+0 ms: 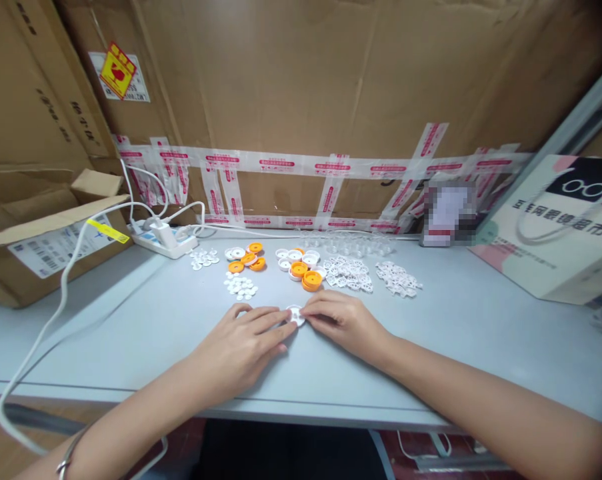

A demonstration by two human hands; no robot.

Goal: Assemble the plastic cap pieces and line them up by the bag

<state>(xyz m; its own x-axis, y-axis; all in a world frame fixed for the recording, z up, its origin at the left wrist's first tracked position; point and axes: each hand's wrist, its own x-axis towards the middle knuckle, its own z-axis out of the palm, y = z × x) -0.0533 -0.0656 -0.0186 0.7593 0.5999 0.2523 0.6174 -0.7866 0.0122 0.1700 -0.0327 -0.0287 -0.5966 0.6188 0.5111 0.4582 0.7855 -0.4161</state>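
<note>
A small white round part (295, 316) lies on the grey table (181, 347) between my hands. My left hand (248, 343) rests its fingertips on the part's left side, fingers slightly apart. Thumb and fingers of my right hand (341, 320) are pinched together at its right edge; whether they hold a smaller piece is hidden. Behind my hands are orange discs (312, 280) mixed with white ones, and a second orange and white group (257, 264). Small white pieces (241, 286) lie in front of that group.
White lattice pieces (348, 273), more white pieces (399, 279) and clear cups (365, 245) lie behind my right hand. A power strip (165, 239) with cables and an open carton (45, 247) stand left. A paper bag (555, 233) stands right, a large carton (291, 87) behind.
</note>
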